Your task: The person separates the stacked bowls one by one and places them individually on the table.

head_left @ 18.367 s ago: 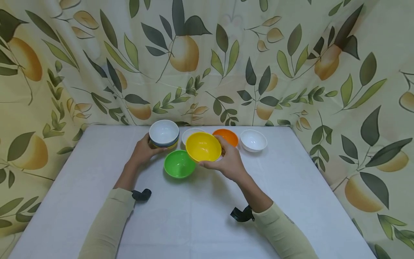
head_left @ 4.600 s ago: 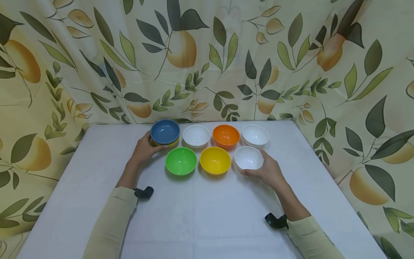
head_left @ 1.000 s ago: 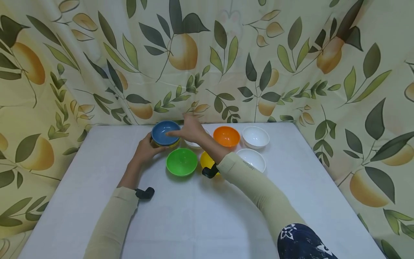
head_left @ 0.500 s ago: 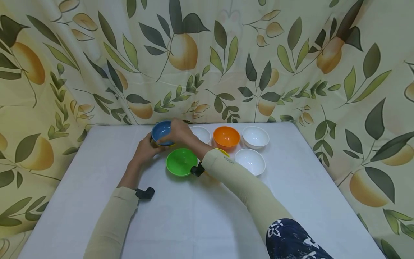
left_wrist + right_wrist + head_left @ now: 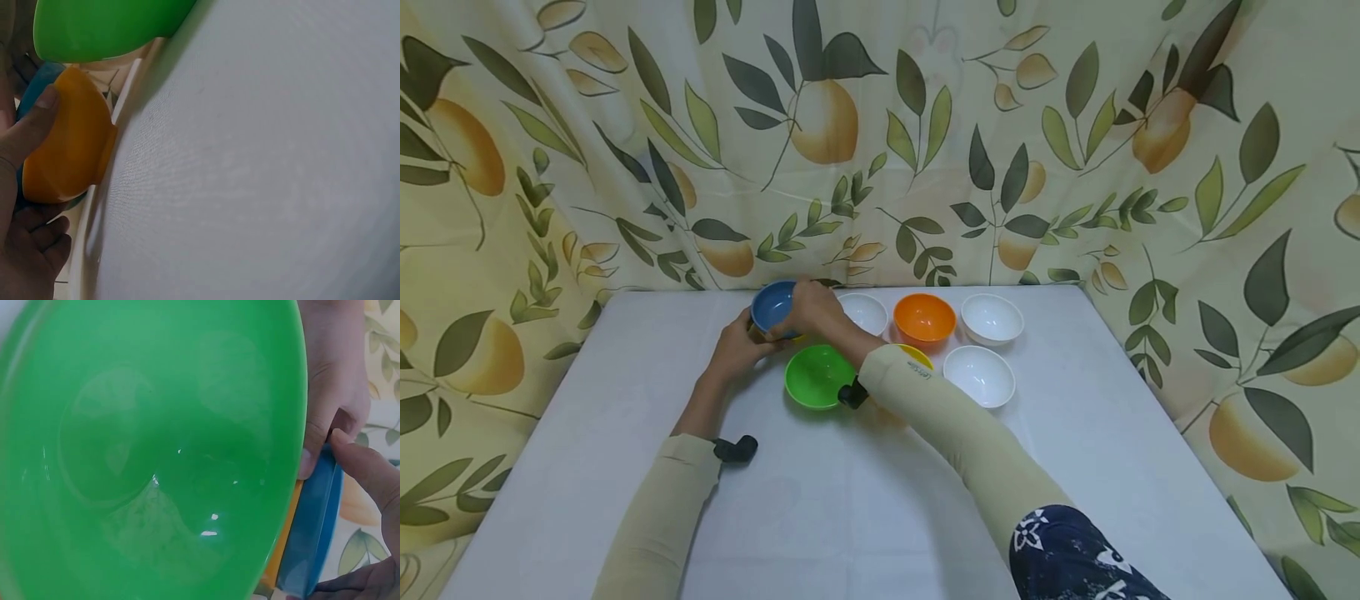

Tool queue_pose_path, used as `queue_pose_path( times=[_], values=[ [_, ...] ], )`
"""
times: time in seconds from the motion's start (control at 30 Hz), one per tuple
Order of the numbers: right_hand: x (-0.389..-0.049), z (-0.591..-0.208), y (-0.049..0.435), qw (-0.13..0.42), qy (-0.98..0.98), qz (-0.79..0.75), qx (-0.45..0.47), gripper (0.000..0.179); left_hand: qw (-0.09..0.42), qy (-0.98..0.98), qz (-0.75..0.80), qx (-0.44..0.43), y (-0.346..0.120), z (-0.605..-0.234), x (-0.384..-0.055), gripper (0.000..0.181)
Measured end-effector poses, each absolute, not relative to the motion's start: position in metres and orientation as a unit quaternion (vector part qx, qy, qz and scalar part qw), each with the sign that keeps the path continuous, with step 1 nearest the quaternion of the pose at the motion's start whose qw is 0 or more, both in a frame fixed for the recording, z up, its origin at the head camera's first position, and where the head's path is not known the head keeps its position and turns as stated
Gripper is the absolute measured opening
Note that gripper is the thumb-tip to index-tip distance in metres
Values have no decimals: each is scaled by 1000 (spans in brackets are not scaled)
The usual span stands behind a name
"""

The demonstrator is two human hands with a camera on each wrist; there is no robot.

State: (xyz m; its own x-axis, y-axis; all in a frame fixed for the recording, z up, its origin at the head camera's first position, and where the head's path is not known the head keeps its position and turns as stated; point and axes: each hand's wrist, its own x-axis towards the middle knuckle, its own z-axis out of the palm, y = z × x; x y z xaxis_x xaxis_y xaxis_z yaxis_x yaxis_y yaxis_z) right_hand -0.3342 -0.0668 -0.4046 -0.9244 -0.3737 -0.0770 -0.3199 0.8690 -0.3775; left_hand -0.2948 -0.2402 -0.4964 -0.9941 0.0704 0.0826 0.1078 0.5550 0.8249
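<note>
A blue bowl (image 5: 769,307) sits nested in a yellow bowl (image 5: 75,137) at the back left of the table. My left hand (image 5: 735,350) holds the yellow bowl from the left, its thumb (image 5: 37,122) pressed on the outer wall. Across from it, my right hand (image 5: 815,310) grips the blue bowl's right side, with the thumb (image 5: 356,453) at the rim and the fingers round the far side. The right hand covers part of the blue bowl in the head view. A green bowl (image 5: 817,379) stands just in front of the stack.
Behind stand a white bowl (image 5: 865,313), an orange bowl (image 5: 925,319) and another white bowl (image 5: 992,318). In front, right of the green bowl, are a yellow bowl (image 5: 917,356), mostly under the right sleeve, and a white bowl (image 5: 979,377). A patterned curtain (image 5: 880,208) hangs behind the table.
A yellow bowl and then a white bowl were set down right of the green one; the white one came off the stack. My right hand has since moved left onto the blue bowl.
</note>
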Motion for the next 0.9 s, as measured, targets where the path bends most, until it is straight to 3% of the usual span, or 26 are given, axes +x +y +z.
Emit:
queue_pose_path(
  times=[0.9],
  values=[
    [-335,-408,-70,70,970,-158,-173,95,21,-882,-468,-47,-242,-497,-294,99]
  ],
)
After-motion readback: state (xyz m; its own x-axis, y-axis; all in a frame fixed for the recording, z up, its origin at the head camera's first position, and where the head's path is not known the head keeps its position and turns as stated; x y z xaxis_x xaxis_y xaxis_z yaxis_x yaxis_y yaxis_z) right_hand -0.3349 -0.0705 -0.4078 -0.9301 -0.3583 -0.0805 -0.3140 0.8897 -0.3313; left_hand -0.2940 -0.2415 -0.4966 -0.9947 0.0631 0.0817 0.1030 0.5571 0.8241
